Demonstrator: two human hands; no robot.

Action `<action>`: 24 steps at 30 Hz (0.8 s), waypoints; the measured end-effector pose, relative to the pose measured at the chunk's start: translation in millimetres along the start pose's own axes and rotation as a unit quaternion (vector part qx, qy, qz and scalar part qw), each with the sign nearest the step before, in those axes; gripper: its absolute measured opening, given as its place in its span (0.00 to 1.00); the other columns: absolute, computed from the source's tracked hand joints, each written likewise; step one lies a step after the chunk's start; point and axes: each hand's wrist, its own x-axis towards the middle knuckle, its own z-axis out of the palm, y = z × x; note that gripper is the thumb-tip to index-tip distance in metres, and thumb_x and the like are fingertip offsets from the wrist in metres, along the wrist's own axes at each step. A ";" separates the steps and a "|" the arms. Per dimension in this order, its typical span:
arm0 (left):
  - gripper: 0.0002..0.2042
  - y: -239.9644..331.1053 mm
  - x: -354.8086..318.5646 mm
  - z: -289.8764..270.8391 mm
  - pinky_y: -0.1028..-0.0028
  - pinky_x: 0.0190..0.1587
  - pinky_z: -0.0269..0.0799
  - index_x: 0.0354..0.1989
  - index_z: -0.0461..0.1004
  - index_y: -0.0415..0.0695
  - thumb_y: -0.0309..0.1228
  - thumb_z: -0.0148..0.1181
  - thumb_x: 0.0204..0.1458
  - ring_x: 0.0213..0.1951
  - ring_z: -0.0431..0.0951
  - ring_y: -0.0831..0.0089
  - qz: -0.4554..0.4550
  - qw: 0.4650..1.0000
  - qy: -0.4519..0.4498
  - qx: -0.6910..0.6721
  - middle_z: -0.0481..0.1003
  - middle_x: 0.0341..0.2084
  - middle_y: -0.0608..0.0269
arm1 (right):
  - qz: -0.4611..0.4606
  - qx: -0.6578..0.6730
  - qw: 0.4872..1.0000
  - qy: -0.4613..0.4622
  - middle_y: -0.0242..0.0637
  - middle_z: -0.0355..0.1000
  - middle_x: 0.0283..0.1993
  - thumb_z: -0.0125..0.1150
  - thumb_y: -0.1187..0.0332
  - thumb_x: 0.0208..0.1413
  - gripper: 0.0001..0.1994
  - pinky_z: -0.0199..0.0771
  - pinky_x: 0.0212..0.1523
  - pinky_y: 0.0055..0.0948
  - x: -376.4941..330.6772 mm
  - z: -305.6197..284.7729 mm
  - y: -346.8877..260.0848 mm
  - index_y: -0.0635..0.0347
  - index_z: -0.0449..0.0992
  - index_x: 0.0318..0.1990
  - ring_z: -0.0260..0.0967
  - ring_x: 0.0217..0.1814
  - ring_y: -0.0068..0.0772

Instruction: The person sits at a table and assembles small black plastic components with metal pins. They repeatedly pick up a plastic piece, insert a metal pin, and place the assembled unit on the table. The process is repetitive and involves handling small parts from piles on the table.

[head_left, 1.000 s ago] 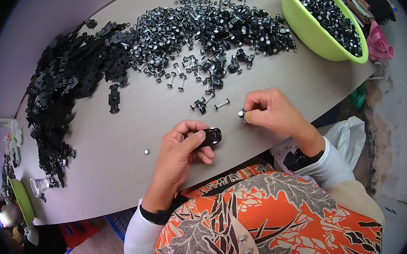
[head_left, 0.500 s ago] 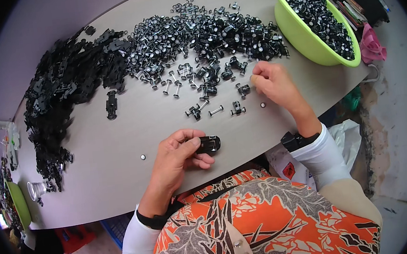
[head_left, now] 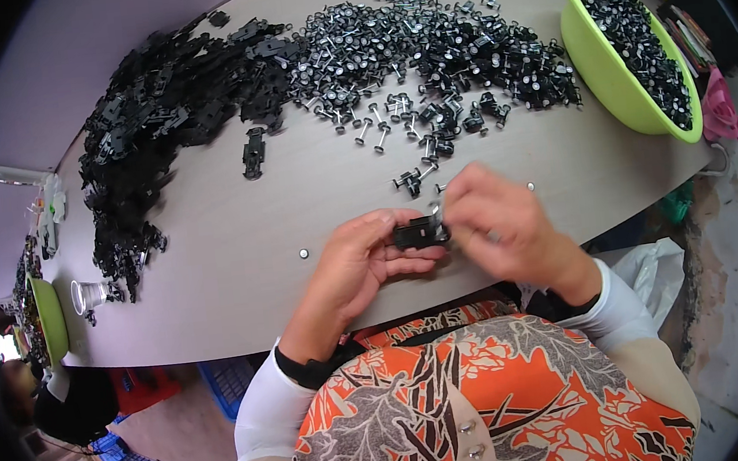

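Note:
My left hand [head_left: 362,253] holds a black toy car chassis [head_left: 418,233] between thumb and fingers, low over the table's near edge. My right hand [head_left: 506,226], smeared by motion, is at the chassis's right end with its fingers pinched. A small silvery piece [head_left: 436,212] shows blurred at those fingertips; its exact kind is unclear. Just beyond the hands lie several loose wheel axles [head_left: 415,178], black wheels on metal rods. A single chassis [head_left: 253,154] lies apart, farther left.
A heap of black chassis [head_left: 144,110] covers the table's left side. Wheel axles are piled [head_left: 352,54] at the far middle. The green basin [head_left: 632,98] at right is full of wheel parts. A clear plastic cup [head_left: 89,296] lies at far left, and a small round piece [head_left: 304,254] nearer.
My right hand has come from the loose axles to the chassis in my left hand. The whole view has shifted, moving the table's things rightward.

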 end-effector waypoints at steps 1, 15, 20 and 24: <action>0.16 -2.5 0.9 -4.1 0.64 0.46 0.79 0.47 0.68 0.30 0.34 0.44 0.64 0.41 0.80 0.56 -0.001 1.000 -0.017 -0.020 0.75 0.41 0.45 | -0.009 -0.010 1.000 -0.013 0.39 0.66 0.33 0.57 0.83 0.41 0.08 0.69 0.26 0.32 0.3 7.5 -2.8 0.63 0.72 0.31 0.67 0.25 0.38; 0.12 -19.0 -5.7 -0.5 0.76 0.32 0.78 0.32 0.70 0.38 0.35 0.53 0.61 0.28 0.80 0.70 0.063 0.997 0.020 0.050 0.76 0.27 0.58 | -0.010 -0.051 0.992 -0.119 0.41 0.60 0.31 0.55 0.83 0.42 0.07 0.69 0.26 0.36 -6.3 19.9 -6.2 0.63 0.70 0.30 0.66 0.26 0.41; 0.11 -15.6 -11.7 4.0 0.76 0.32 0.77 0.31 0.69 0.38 0.33 0.53 0.61 0.27 0.79 0.72 0.108 0.989 0.015 0.102 0.75 0.26 0.59 | -0.029 -0.021 0.995 -0.095 0.40 0.60 0.32 0.56 0.83 0.40 0.09 0.68 0.24 0.36 -4.7 25.3 -7.8 0.63 0.70 0.31 0.66 0.25 0.42; 0.08 -6.8 -22.2 4.1 0.77 0.31 0.75 0.28 0.66 0.40 0.27 0.58 0.55 0.28 0.76 0.75 0.104 0.987 0.025 0.123 0.73 0.26 0.62 | -0.029 0.008 0.998 -0.052 0.40 0.61 0.33 0.57 0.83 0.41 0.14 0.69 0.24 0.35 -5.0 33.6 -16.0 0.61 0.70 0.38 0.68 0.27 0.42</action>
